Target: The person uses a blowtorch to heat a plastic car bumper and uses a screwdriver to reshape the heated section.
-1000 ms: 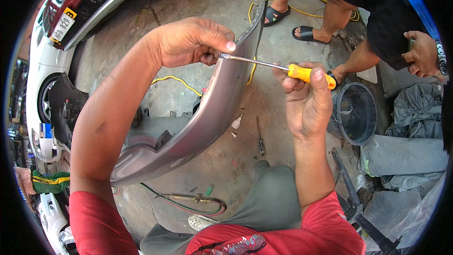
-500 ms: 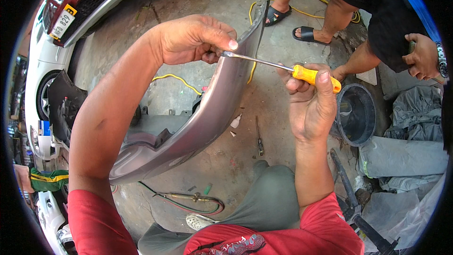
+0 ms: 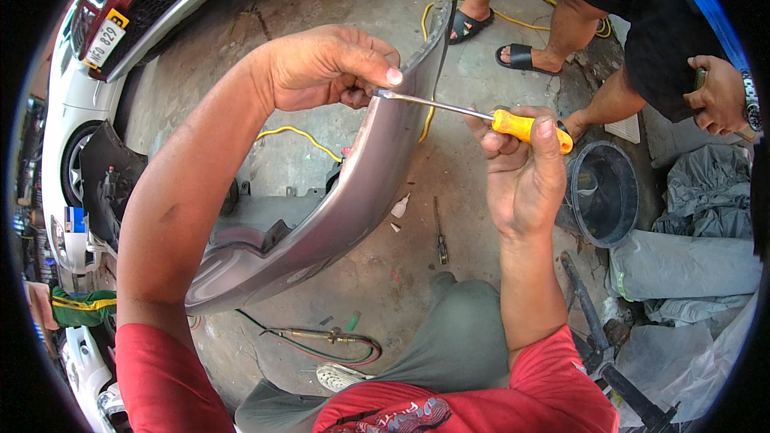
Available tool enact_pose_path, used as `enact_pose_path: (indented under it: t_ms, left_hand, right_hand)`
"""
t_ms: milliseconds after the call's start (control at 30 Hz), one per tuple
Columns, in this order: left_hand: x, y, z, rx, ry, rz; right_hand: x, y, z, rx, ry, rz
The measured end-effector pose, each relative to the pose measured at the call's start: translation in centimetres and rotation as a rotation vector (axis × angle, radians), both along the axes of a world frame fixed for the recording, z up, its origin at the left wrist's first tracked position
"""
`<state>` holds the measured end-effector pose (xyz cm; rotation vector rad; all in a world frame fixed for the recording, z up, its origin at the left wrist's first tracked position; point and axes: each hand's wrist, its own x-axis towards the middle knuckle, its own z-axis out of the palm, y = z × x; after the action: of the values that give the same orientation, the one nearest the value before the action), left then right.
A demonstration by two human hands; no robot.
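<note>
A long grey car bumper (image 3: 353, 184) stands across the middle, curving up to a narrow far end. At its upper edge, my left hand (image 3: 333, 68) is closed, its thumb stretched over the edge and its fingers curled behind; what lies under the fingertips is partly hidden. My right hand (image 3: 525, 168) grips a screwdriver (image 3: 513, 124) by its yellow handle. The metal shaft points left, its flat tip against the bumper's edge just below my left thumb.
A second screwdriver (image 3: 440, 236) and a torch with hoses (image 3: 329, 335) lie on the concrete floor. On the right are a black bucket (image 3: 603, 196), grey covers (image 3: 690, 265) and a dark metal stand (image 3: 601, 353). People in sandals stand beyond; parked cars (image 3: 76, 124) line the left.
My right hand and the screwdriver handle have shifted slightly left and down. The tip stays by my left thumb, and my left hand has barely moved.
</note>
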<state>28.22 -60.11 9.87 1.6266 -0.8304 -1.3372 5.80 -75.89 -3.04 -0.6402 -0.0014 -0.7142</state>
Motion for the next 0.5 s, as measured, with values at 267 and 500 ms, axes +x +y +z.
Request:
enact_pose_path:
  t_ms: [267, 500]
  left_hand:
    - [0.5, 0.1, 0.0, 0.024, 0.072, -0.027]
    - [0.0, -0.1, 0.4, 0.044, 0.019, -0.02]
  right_hand:
    - [-2.7, -2.1, 2.8, -0.168, -0.286, 0.027]
    - [-2.9, 1.3, 8.6, -1.602, 0.314, -0.181]
